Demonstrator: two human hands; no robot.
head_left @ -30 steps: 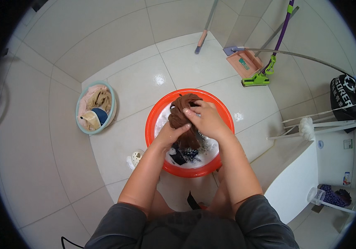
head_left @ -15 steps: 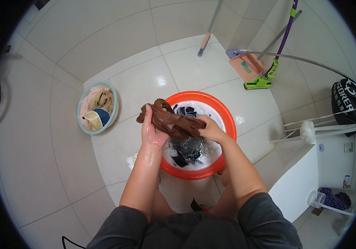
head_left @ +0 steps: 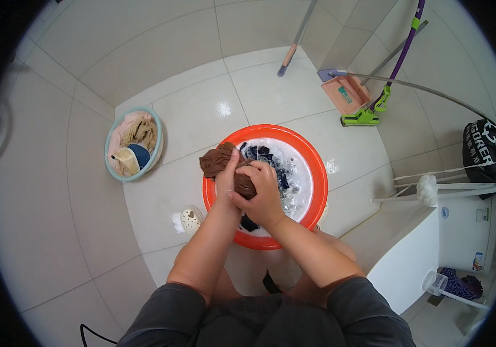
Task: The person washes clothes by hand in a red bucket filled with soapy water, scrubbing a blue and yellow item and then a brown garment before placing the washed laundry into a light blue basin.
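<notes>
A brown cloth garment is bunched between my two hands, over the left side of an orange-red basin. My left hand is closed around it, thumb up. My right hand presses on the bundle from the right, its fingers curled over the fabric. The garment's exact kind is hidden by the folds. In the basin, dark navy clothes lie in white suds, partly under the surface.
At the left stands a pale blue basin holding pink, beige and blue-and-cream cloth. Against the far right wall lean a brush, a pink dustpan and a green-purple mop. A white fixture and black bag are at right.
The garment has gone from spread out between my hands to a tight bunch. My right hand has moved left, up against my left hand.
</notes>
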